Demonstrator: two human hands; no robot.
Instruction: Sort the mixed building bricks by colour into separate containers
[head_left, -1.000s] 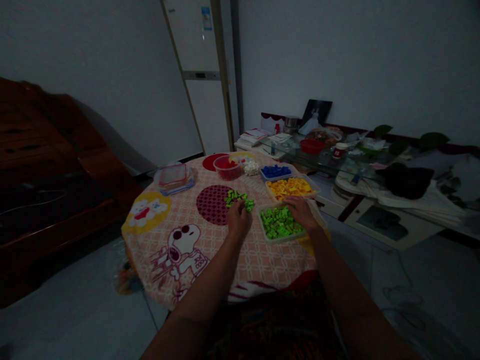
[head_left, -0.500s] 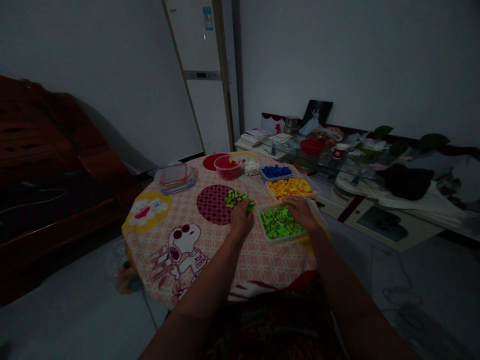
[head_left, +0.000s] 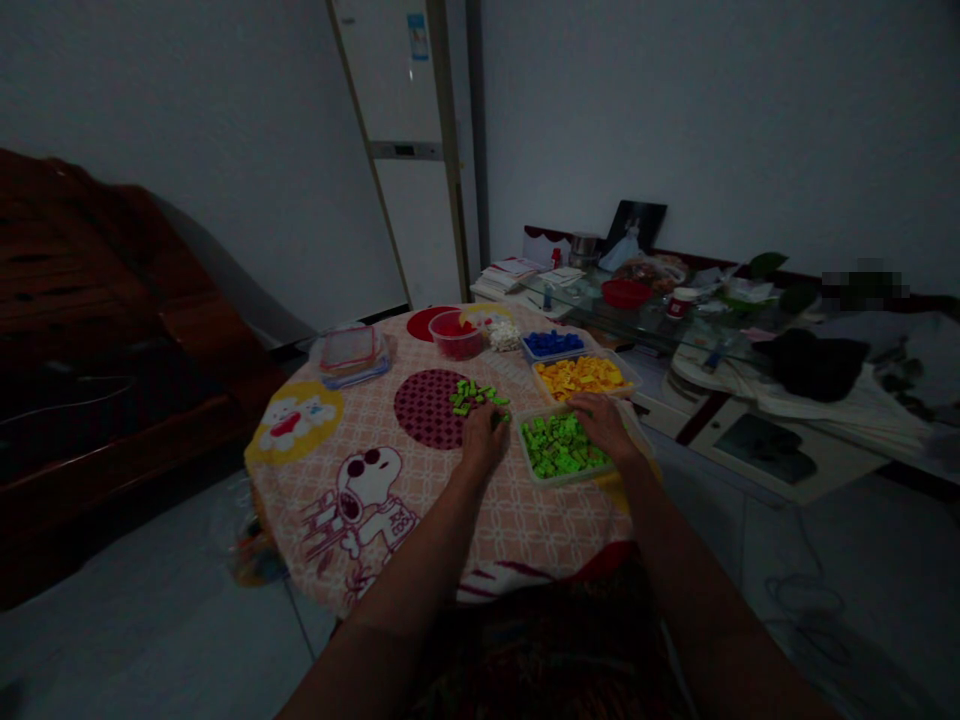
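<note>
My left hand is low over the tablecloth, its fingers curled at the near right end of a loose pile of green building blocks. A bit of green shows at its fingertips, partly hidden by them. To the right stands a clear plastic box filled with green building blocks. My right hand lies over the far right part of this box, with its fingers bent at the rim. Exactly what those fingertips touch is hard to see in the dim light.
Behind are boxes of yellow blocks and blue blocks, a white pile and a round tub with red pieces. Stacked lids lie at the left. A cluttered glass-topped cabinet stands beyond the table.
My left hand has shifted slightly down, away from the loose green blocks, and more of them show beyond its fingers. My right hand stays at the box.
</note>
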